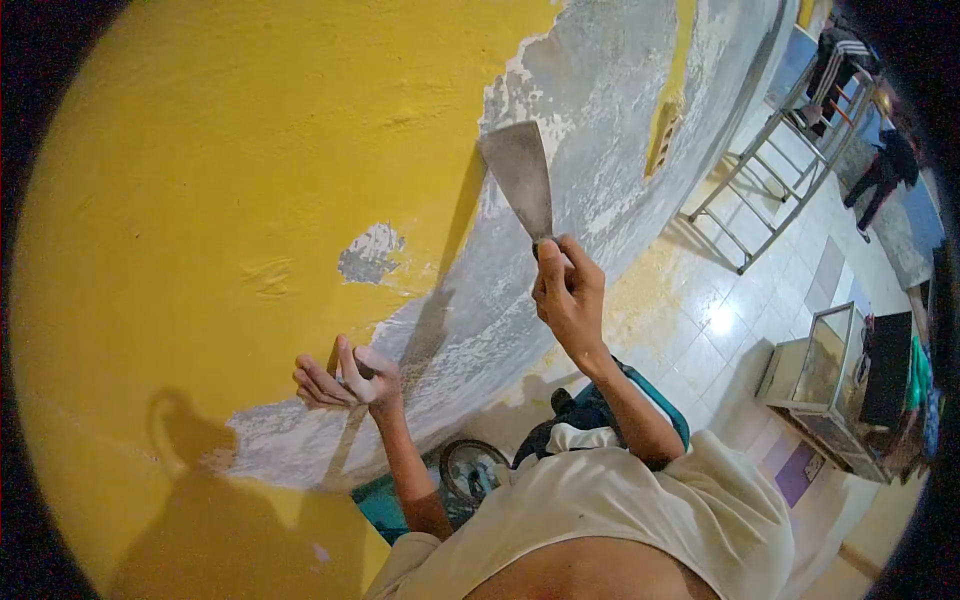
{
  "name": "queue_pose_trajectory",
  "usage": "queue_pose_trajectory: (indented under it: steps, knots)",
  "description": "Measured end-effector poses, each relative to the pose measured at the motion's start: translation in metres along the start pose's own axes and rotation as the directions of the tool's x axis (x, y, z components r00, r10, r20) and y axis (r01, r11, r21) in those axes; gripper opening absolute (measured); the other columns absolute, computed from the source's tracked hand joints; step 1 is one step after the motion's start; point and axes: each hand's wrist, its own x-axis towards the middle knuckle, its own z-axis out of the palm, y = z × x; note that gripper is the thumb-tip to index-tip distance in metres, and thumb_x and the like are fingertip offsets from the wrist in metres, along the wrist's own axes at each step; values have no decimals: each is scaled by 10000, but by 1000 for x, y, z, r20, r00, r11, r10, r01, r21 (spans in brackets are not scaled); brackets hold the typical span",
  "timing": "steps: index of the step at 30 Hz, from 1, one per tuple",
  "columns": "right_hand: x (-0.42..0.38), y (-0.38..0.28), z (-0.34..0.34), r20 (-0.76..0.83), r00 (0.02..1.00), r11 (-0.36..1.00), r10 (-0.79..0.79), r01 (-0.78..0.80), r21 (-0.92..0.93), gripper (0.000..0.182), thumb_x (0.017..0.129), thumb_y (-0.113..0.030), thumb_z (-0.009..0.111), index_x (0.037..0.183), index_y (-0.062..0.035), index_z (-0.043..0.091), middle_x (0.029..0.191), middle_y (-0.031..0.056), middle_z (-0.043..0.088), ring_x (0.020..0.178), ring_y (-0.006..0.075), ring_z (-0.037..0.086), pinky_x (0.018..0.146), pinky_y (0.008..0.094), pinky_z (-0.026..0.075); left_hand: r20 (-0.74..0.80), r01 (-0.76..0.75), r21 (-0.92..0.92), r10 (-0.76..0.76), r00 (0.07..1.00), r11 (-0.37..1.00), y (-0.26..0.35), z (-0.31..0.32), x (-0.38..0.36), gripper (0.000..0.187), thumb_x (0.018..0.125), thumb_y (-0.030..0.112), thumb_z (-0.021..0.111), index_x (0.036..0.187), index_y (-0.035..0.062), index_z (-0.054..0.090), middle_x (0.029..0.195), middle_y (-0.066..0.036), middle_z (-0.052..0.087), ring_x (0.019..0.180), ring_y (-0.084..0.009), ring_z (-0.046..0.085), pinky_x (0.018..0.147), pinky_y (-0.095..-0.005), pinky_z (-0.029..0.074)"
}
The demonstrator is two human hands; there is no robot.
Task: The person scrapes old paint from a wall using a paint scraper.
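Note:
My right hand (572, 300) is closed round the handle of a putty knife (524, 182). Its wide metal blade points up, with one corner at the edge of the yellow paint on the wall (250, 200). Most of the handle is hidden in my fingers. Lower and to the left, my left hand (350, 378) is held in front of the wall, its dusty fingers loosely bent and apart, with nothing in them. Grey and white plaster (590, 90) shows where the paint is off, and a small bare patch (370, 254) lies within the yellow above my left hand.
Paint flakes (645, 275) litter the tiled floor (710, 350) along the wall. A metal ladder (750, 215) stands at the upper right, with a person (835, 70) on it and another person (885, 165) nearby. A glass-sided cabinet (825, 385) is at the right. Teal-edged things and a wheel (472, 467) are below me.

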Motion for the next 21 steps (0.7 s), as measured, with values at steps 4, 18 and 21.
queue_pose_trajectory:
  steps: [4,18,21]
  knots:
    - [5,-5,-5,8,1000,993,11,-10,-114,274,942,-287,537,840,-34,562,512,-43,425,454,27,392,402,216,276,-18,-6,36,7,1000,999,0,7,1,248,920,251,486,1051,88,619,1315,-231,460,1242,-409,394,1027,-560,229]
    - [4,-13,-34,65,998,973,-18,32,-230,253,937,-238,549,811,-19,539,480,1,434,446,37,386,399,244,283,280,404,-223,-339,898,887,97,-14,0,292,918,192,472,1148,37,566,1226,-197,504,1194,-371,405,1018,-479,268]
    - [6,4,-48,133,991,959,9,29,-281,203,939,-197,532,851,-14,533,528,25,472,479,58,431,423,255,330,697,814,-521,-422,580,258,153,-8,-15,264,921,203,478,1053,4,589,997,-132,573,922,-240,529,838,-342,406]
